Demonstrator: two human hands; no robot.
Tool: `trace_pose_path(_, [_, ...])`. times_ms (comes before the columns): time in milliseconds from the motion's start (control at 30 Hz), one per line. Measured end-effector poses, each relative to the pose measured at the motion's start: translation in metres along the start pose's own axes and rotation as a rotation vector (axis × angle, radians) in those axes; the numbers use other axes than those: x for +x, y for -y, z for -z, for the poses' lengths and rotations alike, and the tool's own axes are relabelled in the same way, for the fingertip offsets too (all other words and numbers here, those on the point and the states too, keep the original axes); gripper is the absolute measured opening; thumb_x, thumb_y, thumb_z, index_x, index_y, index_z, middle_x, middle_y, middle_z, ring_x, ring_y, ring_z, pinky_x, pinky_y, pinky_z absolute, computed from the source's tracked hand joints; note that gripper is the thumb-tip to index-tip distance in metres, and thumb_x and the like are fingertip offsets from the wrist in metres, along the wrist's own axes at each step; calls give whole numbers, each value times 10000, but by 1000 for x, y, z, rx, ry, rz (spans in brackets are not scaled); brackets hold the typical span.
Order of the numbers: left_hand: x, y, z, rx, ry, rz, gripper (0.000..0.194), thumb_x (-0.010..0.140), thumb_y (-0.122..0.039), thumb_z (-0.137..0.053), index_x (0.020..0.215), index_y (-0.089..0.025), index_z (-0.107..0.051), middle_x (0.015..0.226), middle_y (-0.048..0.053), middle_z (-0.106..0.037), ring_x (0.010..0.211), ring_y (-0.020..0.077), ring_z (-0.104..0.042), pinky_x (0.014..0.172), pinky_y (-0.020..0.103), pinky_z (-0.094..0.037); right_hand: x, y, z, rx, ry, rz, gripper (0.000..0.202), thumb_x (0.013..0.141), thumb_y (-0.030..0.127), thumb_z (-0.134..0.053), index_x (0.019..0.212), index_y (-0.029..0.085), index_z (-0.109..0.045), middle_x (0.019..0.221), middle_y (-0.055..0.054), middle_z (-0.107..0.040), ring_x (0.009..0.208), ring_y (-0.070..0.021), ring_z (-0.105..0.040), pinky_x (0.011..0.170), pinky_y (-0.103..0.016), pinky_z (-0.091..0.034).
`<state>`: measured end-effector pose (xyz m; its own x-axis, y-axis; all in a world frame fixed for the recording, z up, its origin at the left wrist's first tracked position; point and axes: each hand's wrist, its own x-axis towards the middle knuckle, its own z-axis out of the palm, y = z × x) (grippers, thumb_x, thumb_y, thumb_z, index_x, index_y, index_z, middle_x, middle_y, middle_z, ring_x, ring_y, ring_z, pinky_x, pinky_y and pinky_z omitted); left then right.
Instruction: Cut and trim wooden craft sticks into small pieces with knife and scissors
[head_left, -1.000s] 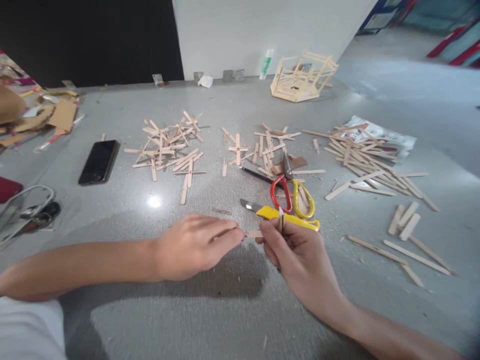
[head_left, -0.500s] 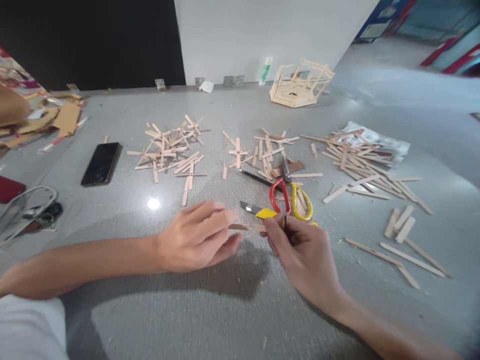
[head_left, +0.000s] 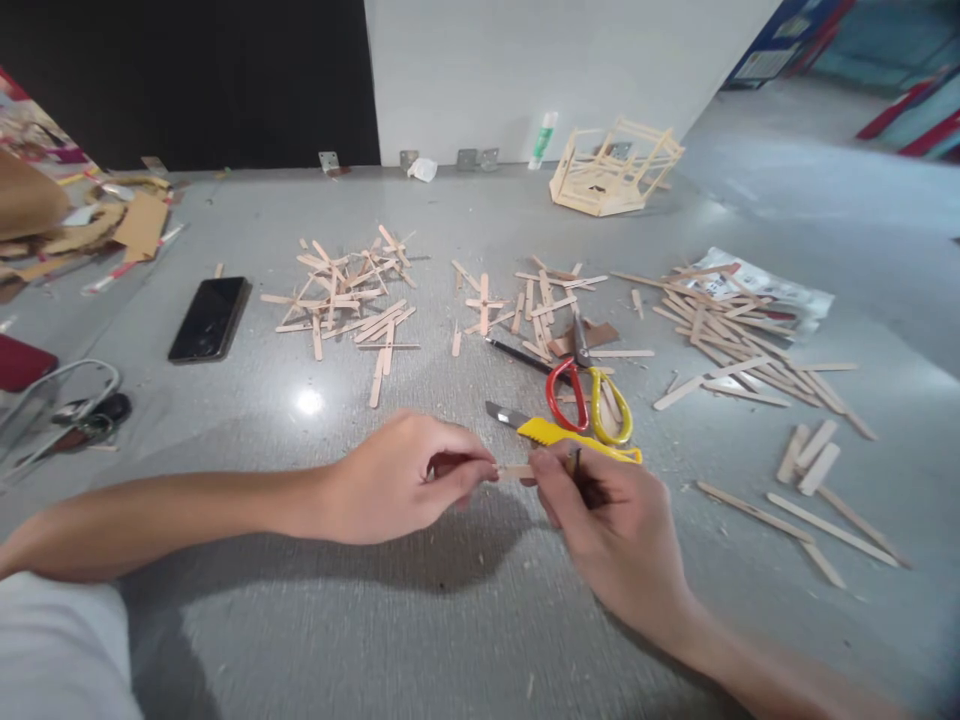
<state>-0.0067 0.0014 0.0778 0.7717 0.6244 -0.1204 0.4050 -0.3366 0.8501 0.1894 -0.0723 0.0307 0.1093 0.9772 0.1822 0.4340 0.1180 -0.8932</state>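
Observation:
A short piece of wooden craft stick [head_left: 514,472] lies level between my two hands, above the grey tabletop. My left hand [head_left: 409,480] has thumb and fingers pinched together at the stick's left end. My right hand [head_left: 619,510] grips the other end between thumb and fingers, with its remaining fingers curled. Just beyond the hands is a yellow utility knife [head_left: 555,434], its blade out and pointing left. Scissors [head_left: 581,345] with one red and one yellow handle lie behind the knife, beside a slim black pen-like tool [head_left: 521,358].
Loose craft sticks [head_left: 345,290] are heaped left of centre, with more sticks [head_left: 742,340] by a plastic bag [head_left: 802,300] at right. A stick-built frame [head_left: 600,205] and a glue stick [head_left: 543,140] stand at the back. A phone [head_left: 210,320] lies left; cardboard [head_left: 141,225] sits beyond it.
My left hand's fingers were looser and blurred over the stick; now they pinch its end, and less of the stick shows. My right hand keeps its hold. The view has shifted slightly.

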Motion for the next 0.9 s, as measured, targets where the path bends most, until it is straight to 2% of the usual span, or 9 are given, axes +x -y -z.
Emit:
trace_pose_path(100, [-1,-4,4,-102,55,55,254,968,-169,-441,856,-126,-665,673,-8,-632,541,72,-521,532,180,-412,1,2,3,-3,-26,6,438,957,392,-558,577,199,-459,479,71,-380,426,-67,-346,414,-222,-288])
trace_pose_path(200, [-1,-5,6,-217,97,104,251,975,-188,-440,1068,-128,-665,721,0,-644,549,81,-548,551,189,-456,1,4,4,-1,-28,29,432,963,377,-552,580,200,-455,476,73,-384,418,-64,-338,413,-222,-286])
trace_pose_path(267, [-2,-4,7,-276,123,100,268,984,-206,-446,1143,-143,-652,732,-2,-637,554,81,-552,566,194,-471,1,6,4,0,-30,47,431,964,365,-552,579,202,-445,476,74,-384,418,-63,-338,416,-222,-287])
trace_pose_path(367, [-1,-3,7,-304,147,81,232,998,-227,-442,1064,-150,-651,735,-4,-625,562,77,-544,582,197,-468,1,7,4,-9,-31,64,429,966,345,-554,576,200,-448,482,74,-380,426,-62,-337,424,-223,-285])
trace_pose_path(500, [0,-5,7,-337,152,120,183,1001,-243,-456,915,-153,-591,716,-13,-609,557,74,-538,570,195,-454,0,9,5,-28,-36,97,423,966,321,-552,571,197,-464,479,77,-373,426,-60,-334,439,-224,-296])
trace_pose_path(633, [-1,-8,7,-370,160,156,175,999,-258,-464,889,-158,-556,712,-10,-612,571,88,-556,570,204,-462,-1,9,5,-42,-43,94,432,970,337,-546,572,203,-444,482,79,-361,424,-63,-326,432,-222,-297])
trace_pose_path(733, [1,-4,9,-318,199,167,219,1007,-266,-436,908,-150,-593,703,-6,-610,554,90,-556,560,205,-452,2,7,6,-112,-36,87,444,978,367,-532,577,212,-423,477,77,-362,418,-71,-338,420,-221,-296])
trace_pose_path(833, [11,11,14,-123,230,143,265,994,-221,-425,820,-145,-611,641,-19,-580,501,80,-526,527,197,-410,8,-2,7,-285,9,164,295,988,376,-523,760,195,-571,581,37,-548,489,-103,-495,473,-221,-382])
trace_pose_path(900, [20,26,19,-17,268,125,266,977,-199,-442,763,-148,-590,613,-26,-569,480,78,-527,519,196,-396,12,-10,7,-460,39,320,217,1014,323,-477,949,177,-624,725,-15,-659,580,-129,-587,533,-233,-430])
